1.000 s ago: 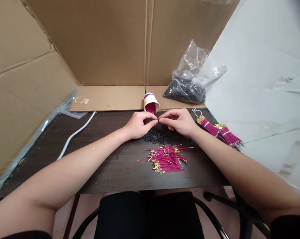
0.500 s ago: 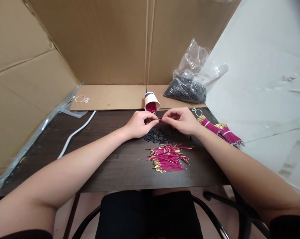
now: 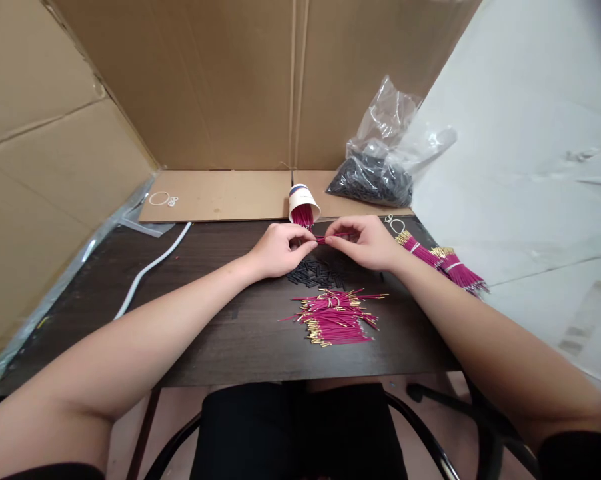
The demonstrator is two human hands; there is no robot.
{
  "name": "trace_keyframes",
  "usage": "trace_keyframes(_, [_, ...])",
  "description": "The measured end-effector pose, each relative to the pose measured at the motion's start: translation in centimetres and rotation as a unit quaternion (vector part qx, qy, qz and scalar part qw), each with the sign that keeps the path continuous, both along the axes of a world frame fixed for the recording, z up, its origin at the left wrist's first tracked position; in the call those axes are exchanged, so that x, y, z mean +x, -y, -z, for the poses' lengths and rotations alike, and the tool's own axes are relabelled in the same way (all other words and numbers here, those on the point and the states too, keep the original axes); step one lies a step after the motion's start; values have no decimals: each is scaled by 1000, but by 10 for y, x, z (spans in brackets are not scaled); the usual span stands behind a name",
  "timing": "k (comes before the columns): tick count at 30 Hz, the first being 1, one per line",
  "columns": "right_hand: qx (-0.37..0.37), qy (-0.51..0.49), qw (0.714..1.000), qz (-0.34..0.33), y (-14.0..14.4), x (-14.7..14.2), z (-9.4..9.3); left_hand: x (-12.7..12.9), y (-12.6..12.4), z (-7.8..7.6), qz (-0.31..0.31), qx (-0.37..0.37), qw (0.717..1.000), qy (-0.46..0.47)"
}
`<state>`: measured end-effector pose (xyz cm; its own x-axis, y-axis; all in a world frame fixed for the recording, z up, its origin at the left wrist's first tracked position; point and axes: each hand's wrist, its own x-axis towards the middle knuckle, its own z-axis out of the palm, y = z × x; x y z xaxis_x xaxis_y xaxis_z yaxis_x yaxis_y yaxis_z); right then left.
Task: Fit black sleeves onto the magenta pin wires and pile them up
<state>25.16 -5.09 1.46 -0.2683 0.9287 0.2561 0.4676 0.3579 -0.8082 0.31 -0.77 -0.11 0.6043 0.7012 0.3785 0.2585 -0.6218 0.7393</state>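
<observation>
Both hands meet over the desk [image 3: 205,333], fingertips almost touching. The left hand [image 3: 278,250] is curled, thumb and forefinger pinched on something too small to tell. The right hand [image 3: 363,241] pinches a thin magenta wire [image 3: 330,238], which lies level between the two hands. Both forearms reach forward and bend inward, wrists low.

Just under the hands lies a small pile of black sleeves [image 3: 315,273]. Nearer to the person than this pile is a loose heap of magenta wires [image 3: 335,317]. Beyond it a tipped paper cup [image 3: 303,203] holds more wires. To the right of it are two tied wire bundles [image 3: 443,262], and far behind them a plastic bag [image 3: 380,163] of black pieces.
</observation>
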Motion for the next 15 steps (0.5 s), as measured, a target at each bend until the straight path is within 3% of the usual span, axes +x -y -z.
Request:
trace_keyframes(6, [65,30,997,2,-1,1,-3,-2,-1,0,-35,15,999,3])
trace_keyframes(15, [130,91,987,28,-12,4,12,-1,-10,3,-108,-5,994,13])
